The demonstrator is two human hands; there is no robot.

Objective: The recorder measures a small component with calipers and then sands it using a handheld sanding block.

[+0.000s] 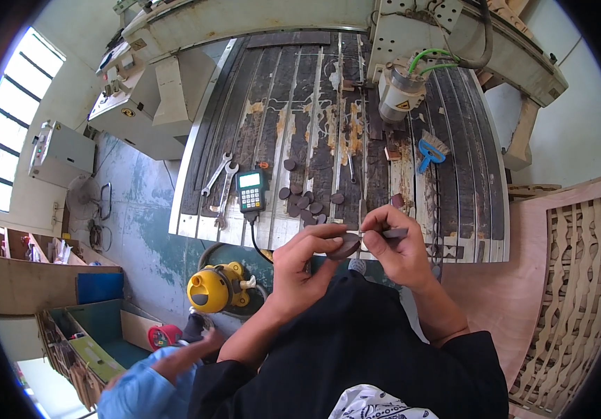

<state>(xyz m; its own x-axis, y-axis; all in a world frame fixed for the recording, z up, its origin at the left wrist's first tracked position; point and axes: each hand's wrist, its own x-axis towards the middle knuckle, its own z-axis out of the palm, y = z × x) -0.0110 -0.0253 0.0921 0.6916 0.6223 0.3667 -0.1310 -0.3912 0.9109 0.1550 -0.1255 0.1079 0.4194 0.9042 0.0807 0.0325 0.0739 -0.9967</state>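
My left hand pinches a dark brown round disc between thumb and fingers, in front of my body at the near edge of the machine bed. Close beside it, my right hand is closed on a dark flat piece, its full shape partly covered by the fingers. The two pieces are held almost touching; whether they meet I cannot tell. Just beyond my hands, several similar dark discs lie loosely grouped on the slotted bed, some overlapping.
Left of the discs lie a handheld keypad controller with a cable and two wrenches. A blue brush rests below the machine spindle. A yellow vacuum stands on the floor, near another person's blue sleeve.
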